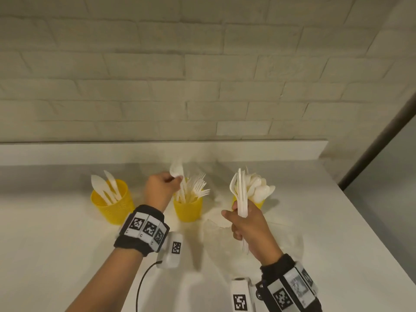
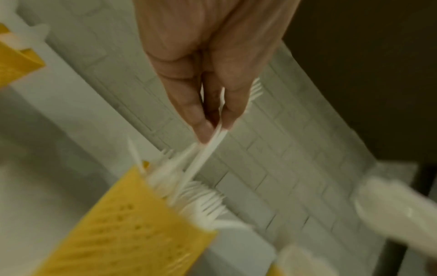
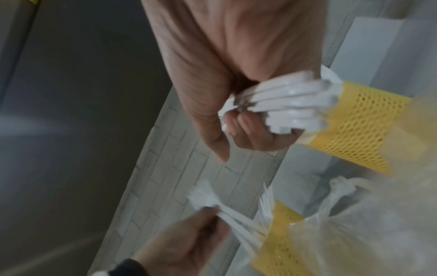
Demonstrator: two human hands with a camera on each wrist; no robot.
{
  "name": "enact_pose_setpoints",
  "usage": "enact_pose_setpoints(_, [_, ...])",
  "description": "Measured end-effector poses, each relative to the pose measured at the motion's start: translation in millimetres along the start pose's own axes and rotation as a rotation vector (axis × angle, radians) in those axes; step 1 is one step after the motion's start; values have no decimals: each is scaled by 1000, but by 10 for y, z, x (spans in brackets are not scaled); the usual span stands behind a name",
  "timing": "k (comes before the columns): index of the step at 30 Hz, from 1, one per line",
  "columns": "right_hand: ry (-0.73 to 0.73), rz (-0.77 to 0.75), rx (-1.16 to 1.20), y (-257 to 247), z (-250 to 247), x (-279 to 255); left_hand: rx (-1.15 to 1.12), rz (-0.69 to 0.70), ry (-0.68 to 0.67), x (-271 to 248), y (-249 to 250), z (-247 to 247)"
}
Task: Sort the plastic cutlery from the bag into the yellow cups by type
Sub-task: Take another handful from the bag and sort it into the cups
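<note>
Three yellow cups stand in a row: the left cup holds knives, the middle cup forks, the right cup spoons. My left hand pinches a few white forks just above the middle cup. Their handles point down into it, and tines show behind my fingers. My right hand grips an upright bundle of white cutlery in front of the right cup. The clear plastic bag lies crumpled on the table under that hand.
The white table ends at a raised ledge below a white brick wall. Its right edge drops off beside a dark post. A black cable hangs under my left wrist.
</note>
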State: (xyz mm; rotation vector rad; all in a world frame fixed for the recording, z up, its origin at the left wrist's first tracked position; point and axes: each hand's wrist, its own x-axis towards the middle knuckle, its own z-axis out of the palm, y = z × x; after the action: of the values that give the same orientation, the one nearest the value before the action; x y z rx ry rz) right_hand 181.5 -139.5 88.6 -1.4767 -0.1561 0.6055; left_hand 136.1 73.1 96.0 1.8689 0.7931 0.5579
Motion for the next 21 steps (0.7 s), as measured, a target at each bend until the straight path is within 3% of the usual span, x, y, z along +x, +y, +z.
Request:
enact_pose_setpoints(2, [-4,-5,-3,-23,26,7,276,18,-120,-10,-65,114])
enact_pose_setpoints(4, [-10,-7,-23,-35,61,14,398,7,-178,-33,-71,182])
enact_pose_setpoints(9, [-72,-26,-12,-64,119,19,227,-40,-101,-67,-17,133])
enact_pose_setpoints(12, [-192,33,168,-69,106,24,212,58,-9,-195,60,21])
enact_pose_setpoints(15, [-316,78,345,-67,119,18,58,142,33,-454,245,-39])
enact_pose_setpoints(21, [-383,-11,248,-85,227,-49,-93,76,-319,-827,449,55])
